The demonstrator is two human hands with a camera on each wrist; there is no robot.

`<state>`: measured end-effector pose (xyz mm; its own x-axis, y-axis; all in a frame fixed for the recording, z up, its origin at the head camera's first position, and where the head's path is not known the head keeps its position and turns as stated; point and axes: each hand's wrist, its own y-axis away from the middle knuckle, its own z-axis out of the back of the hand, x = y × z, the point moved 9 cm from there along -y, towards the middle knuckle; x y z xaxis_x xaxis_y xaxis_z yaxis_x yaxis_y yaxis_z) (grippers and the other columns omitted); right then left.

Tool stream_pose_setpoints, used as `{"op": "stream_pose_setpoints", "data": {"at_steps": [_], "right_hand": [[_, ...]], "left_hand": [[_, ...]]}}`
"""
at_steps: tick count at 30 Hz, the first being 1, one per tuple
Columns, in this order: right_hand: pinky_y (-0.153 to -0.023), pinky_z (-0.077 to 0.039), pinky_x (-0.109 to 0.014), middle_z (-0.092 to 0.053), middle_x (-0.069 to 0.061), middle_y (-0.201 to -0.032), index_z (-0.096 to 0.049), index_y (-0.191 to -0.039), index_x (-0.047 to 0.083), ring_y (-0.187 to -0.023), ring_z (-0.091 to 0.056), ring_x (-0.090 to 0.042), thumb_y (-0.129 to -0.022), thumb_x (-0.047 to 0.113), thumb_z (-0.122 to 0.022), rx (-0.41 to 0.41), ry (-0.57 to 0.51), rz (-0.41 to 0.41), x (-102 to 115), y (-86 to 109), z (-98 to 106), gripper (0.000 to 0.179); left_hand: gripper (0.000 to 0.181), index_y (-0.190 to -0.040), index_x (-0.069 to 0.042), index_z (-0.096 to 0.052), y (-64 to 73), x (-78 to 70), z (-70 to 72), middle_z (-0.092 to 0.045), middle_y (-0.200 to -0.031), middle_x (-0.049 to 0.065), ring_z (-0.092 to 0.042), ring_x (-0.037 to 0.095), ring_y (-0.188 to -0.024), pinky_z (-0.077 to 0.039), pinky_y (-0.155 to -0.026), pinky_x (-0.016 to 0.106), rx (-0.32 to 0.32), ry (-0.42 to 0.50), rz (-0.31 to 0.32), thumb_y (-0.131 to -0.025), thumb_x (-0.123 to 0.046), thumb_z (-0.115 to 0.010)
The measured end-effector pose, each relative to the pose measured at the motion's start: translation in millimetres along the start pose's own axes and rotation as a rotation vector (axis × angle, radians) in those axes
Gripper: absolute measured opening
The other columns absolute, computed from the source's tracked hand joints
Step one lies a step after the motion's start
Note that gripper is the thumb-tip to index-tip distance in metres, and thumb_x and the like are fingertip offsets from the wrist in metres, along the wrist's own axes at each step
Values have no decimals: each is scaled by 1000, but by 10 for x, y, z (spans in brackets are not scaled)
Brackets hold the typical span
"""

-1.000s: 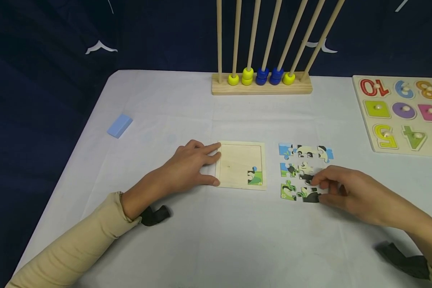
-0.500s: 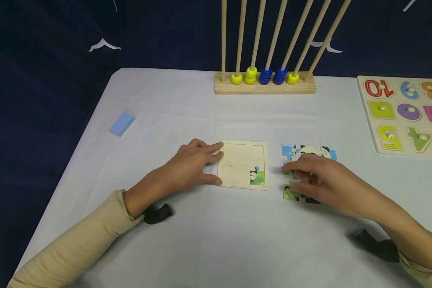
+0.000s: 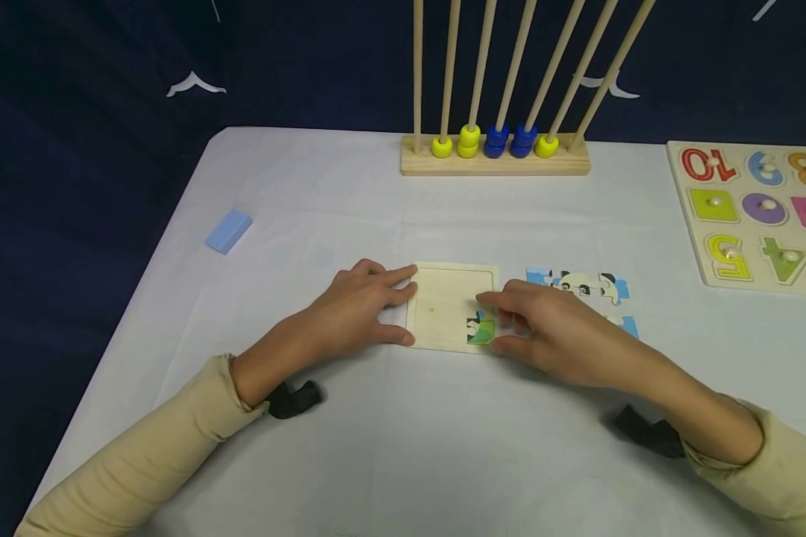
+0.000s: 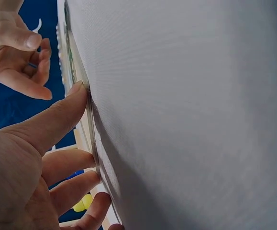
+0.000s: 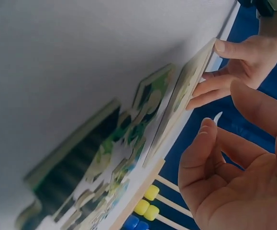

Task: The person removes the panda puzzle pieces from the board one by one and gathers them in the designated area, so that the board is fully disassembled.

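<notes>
My left hand (image 3: 345, 313) rests with its fingers spread on the left edge of a square wooden puzzle tray (image 3: 443, 270). In the tray's lower right corner lies one green jigsaw piece (image 3: 486, 332). Over the tray's right edge hovers my right hand (image 3: 557, 332), its thumb apart from the fingers. The right wrist view shows nothing between the right hand's fingertips. Loose panda jigsaw pieces (image 3: 573, 282) lie right of the tray, several of them hidden under the right hand. In the right wrist view, other loose pieces (image 5: 155, 88) lie flat beside the tray (image 5: 181, 100).
At the back stands a wooden abacus stand (image 3: 497, 165) with yellow and blue beads on upright rods. A number-and-shape peg board (image 3: 745, 212) is at the right. A light blue block (image 3: 229, 231) lies at the left on the white tablecloth (image 3: 309, 186).
My right hand has moved left from the loose pieces to above the tray's right edge. The left hand keeps its place on the tray. The view has shifted slightly.
</notes>
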<state>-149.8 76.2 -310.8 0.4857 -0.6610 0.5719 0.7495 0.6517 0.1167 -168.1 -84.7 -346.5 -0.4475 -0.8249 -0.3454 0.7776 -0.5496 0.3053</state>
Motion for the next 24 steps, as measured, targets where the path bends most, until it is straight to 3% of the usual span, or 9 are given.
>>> {"op": "stream_pose_setpoints", "data": {"at_steps": [11,18,24], "right_hand": [[-65,-40,-31,-54,2,-88,-64,-127,0,-77,-49,-14,-87,17,-77,123,40,-53,-77,-67,-180,46],[-67,-44,-30,-57,-1,-97,-65,-126,0,-79,-51,-15,-85,15,-79,112,34,-71,-100,-79,-163,46],[-77,-46,-37,-58,-3,-107,-66,-121,5,-87,-53,-18,-85,11,-78,55,20,-74,-111,-70,-108,39]], "left_hand": [[73,-147,-13,-49,-4,-5,2,-30,-159,0,-36,28,-132,-35,-99,51,-7,2,-9,-85,-43,-76],[74,-147,-13,-48,-6,1,-1,-28,-160,-1,-35,28,-132,-35,-99,51,2,-2,4,-85,-43,-76],[74,-147,-13,-49,-9,-1,2,-29,-160,0,-36,29,-132,-36,-99,52,-3,0,-2,-85,-43,-77]]}}
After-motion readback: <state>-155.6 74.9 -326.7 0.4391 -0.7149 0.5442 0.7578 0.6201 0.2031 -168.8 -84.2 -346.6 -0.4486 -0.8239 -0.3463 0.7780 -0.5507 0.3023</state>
